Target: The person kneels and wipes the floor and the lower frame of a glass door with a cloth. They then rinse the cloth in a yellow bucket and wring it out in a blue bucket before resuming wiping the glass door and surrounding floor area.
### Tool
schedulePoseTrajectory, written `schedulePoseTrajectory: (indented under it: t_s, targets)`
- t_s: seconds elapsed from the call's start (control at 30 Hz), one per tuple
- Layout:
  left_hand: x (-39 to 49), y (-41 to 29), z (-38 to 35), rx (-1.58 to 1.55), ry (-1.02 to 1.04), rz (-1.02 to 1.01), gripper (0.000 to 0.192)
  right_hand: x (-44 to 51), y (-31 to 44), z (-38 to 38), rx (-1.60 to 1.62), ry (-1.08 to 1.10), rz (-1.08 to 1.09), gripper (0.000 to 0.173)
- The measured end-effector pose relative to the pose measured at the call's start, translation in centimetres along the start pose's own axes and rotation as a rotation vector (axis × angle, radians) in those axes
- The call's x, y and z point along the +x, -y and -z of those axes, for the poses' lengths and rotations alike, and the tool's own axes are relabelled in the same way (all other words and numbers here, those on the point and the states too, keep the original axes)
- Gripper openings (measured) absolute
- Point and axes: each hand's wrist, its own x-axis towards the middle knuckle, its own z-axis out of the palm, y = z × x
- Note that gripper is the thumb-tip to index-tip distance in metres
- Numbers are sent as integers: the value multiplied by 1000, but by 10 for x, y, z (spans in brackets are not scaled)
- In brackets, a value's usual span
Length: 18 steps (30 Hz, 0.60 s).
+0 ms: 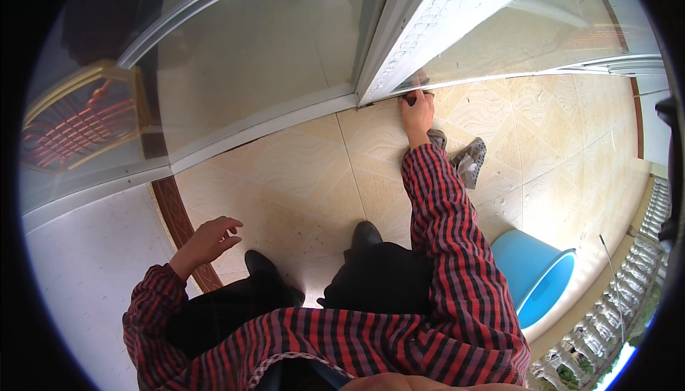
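My right hand [418, 115] reaches down to the foot of a white-framed glass panel [481, 48]. Its fingers close around a small dark object [411, 99] where the frame meets the tiles; the hand hides most of it, so its kind is unclear. Just beyond my wrist lies a pair of grey-brown shoes: one shoe [469, 163] rests on its side, and the other shoe [437, 137] is partly covered by my forearm. My left hand [206, 242] hovers empty with fingers curled and apart, near a brown skirting strip [179, 217].
A blue plastic bucket [527, 262] lies tipped over at my right, its mouth turned away. White post and panel edges [406, 32] rise ahead. A balustrade [594, 310] borders the tiled floor [299, 177] on the right. My dark boots [366, 233] stand below me.
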Motion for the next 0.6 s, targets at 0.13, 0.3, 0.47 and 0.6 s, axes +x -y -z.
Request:
schedulePoseTrajectory:
  t_s: [0.13, 0.3, 0.47, 0.6]
  targets:
    - [1, 1, 0, -8, -9, -14, 35, -2, 1, -2, 0, -15, 4, 27]
    - [5, 0, 0, 4, -2, -24, 35, -7, 0, -4, -89, -4, 36, 35]
    - [11, -5, 3, 17, -5, -72, 33, -6, -2, -4, -28, 38, 42, 42]
    - [14, -10, 5, 23, 27, -3, 33, -3, -3, -8, -26, -13, 37, 34]
